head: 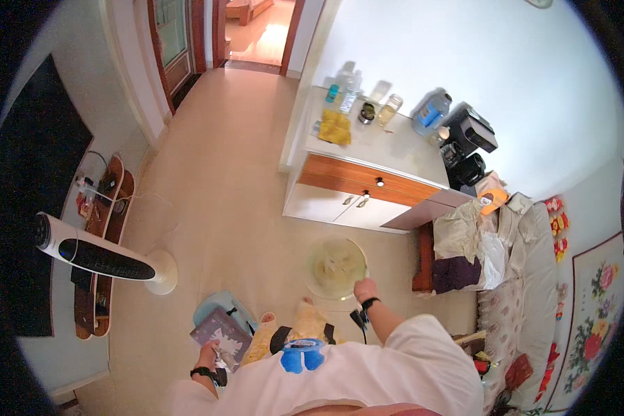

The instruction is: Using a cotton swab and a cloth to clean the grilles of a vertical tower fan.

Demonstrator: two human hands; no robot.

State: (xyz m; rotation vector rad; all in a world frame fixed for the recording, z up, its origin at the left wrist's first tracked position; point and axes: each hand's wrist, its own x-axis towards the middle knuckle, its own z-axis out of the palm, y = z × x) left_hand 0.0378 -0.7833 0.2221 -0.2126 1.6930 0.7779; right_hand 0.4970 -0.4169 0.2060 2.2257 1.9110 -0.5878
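Note:
My right hand [365, 290] is closed on the rim of a round, see-through disc [337, 268], which looks like a glass or plastic table top with pale markings. It is held out in front of my feet, over the tiled floor. Lower left, my left hand [208, 353] is at a dark purple flat box or book [222, 333] with a pale pattern; a crinkled silvery packet [225, 360] lies by the fingers. Under the purple thing is a light blue plastic stool or bin [222, 307]. Whether the left fingers grip anything is hard to tell.
A white tower fan [104, 255] stands at the left beside a wall shelf [106, 208]. Ahead on the right is a cabinet [364, 197] with bottles, jars and a yellow cloth [335, 127] on top. A sofa [509, 312] with clothes [457, 234] runs along the right.

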